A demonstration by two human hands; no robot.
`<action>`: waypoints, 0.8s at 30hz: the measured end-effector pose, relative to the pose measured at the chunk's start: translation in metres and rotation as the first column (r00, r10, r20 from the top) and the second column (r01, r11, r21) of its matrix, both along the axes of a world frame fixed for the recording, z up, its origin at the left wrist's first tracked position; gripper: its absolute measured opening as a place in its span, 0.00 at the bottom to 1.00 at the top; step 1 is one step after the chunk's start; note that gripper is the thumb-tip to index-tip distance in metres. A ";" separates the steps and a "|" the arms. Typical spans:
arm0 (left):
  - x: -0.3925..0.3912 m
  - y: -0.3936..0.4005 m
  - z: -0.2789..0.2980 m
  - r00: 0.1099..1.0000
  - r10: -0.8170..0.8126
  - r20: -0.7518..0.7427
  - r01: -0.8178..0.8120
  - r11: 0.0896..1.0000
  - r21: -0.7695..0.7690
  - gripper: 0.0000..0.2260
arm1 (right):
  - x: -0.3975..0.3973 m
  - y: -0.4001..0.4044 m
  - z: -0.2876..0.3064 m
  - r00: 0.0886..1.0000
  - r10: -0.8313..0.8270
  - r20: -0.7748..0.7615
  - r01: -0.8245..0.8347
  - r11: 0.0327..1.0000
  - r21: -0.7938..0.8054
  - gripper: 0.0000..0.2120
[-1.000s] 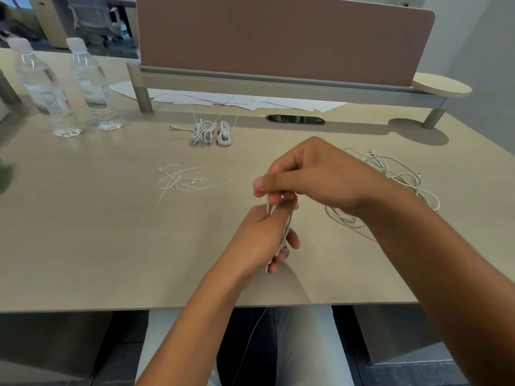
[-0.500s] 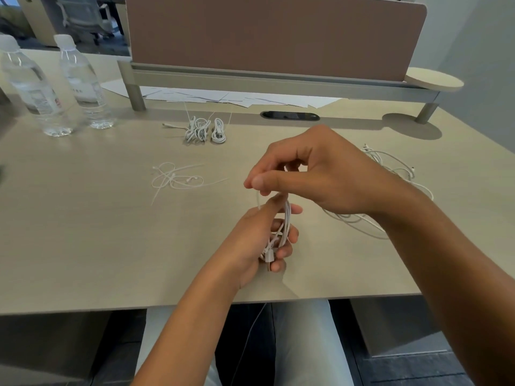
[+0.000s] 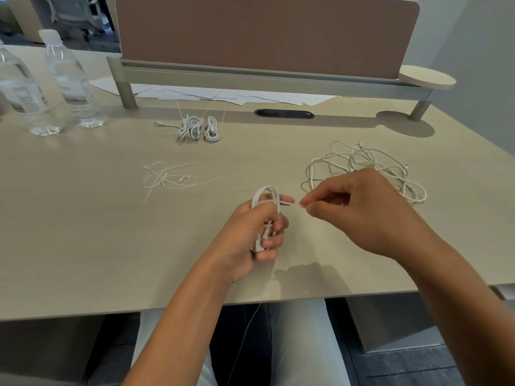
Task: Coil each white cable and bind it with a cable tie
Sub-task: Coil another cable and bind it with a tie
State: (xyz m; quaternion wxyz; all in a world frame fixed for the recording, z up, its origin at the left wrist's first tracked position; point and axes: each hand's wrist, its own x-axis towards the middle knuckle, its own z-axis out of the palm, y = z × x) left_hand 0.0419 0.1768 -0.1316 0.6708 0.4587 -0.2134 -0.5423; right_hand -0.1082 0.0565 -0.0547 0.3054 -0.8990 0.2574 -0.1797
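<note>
Left hand (image 3: 252, 232) grips a coiled cable (image 3: 266, 207) above the table's (image 3: 83, 232) near edge.
Right hand (image 3: 354, 207), just right of the coil, has fingertips pinched together; what they hold is too small to tell. Loose cables (image 3: 362, 162) lie far right, ties (image 3: 170, 176) left, bound coils (image 3: 198, 129) farther back.

Left hand (image 3: 252, 231) fist-curled, gripping; right hand (image 3: 359, 207) beside it, fingertips pinched

Two water bottles (image 3: 71, 79) stand far left. Two bound coils (image 3: 198, 129) lie far centre. One loose tangle of cables (image 3: 359, 165) lies right, its count unclear. One heap of ties (image 3: 170, 178) lies left. One coil (image 3: 266, 199) is in hand.
</note>
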 end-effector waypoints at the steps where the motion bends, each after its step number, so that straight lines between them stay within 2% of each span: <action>1: 0.000 0.001 0.002 0.999 -0.033 -0.016 0.032 0.999 -0.033 0.26 | -0.001 -0.002 -0.003 1.000 -0.012 0.001 0.012 0.999 0.032 0.06; 5: -0.002 0.002 0.006 0.989 -0.130 -0.075 0.119 0.984 -0.131 0.28 | -0.003 -0.010 -0.012 1.000 -0.002 -0.013 0.004 0.988 0.151 0.05; 9: -0.003 -0.004 0.006 0.994 -0.037 -0.102 0.033 0.999 -0.038 0.36 | -0.002 -0.013 -0.020 0.999 0.017 -0.050 -0.006 0.979 0.204 0.04; 16: -0.006 -0.003 0.006 0.999 0.032 -0.020 -0.031 0.996 0.088 0.33 | 0.005 -0.027 -0.031 0.996 0.035 -0.085 -0.006 0.948 0.319 0.04; 21: -0.011 -0.006 0.003 0.999 -0.029 -0.026 0.032 0.992 0.123 0.34 | 0.021 -0.035 -0.043 0.984 0.167 -0.068 -0.144 0.954 0.263 0.04; 24: -0.013 -0.005 0.004 0.994 -0.079 -0.079 0.088 0.989 0.115 0.30 | 0.031 -0.039 -0.048 0.971 0.236 0.019 -0.237 0.962 0.135 0.03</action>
